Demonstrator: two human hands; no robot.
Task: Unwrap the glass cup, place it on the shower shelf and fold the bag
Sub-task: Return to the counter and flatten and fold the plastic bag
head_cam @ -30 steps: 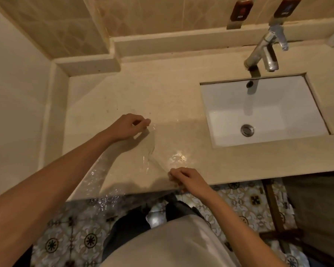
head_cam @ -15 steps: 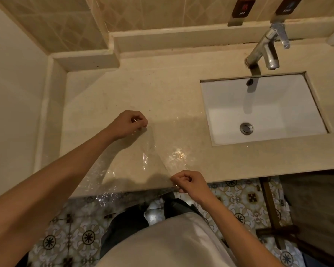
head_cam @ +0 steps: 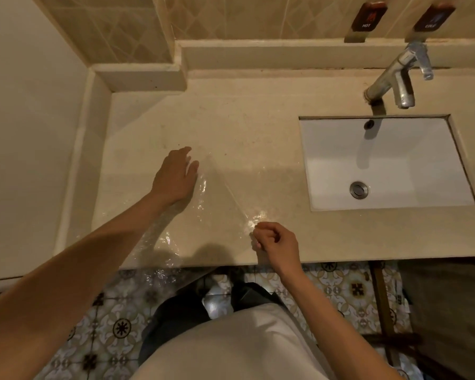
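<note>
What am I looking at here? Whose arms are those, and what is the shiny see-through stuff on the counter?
There is no machine here. A person wears a camera on their head, so you look down just as they do and see their own two arms reaching out. Below is a beige bathroom counter with a white sink and a metal tap on the right. The shiny stuff is a clear plastic bag spread on the counter, part of it hanging over the front edge. The left hand lies open and flat, pressing on the bag. The right hand is closed, pinching the bag's edge near the front of the counter. It looks like they are folding the bag. No glass cup shows in this picture.
</note>
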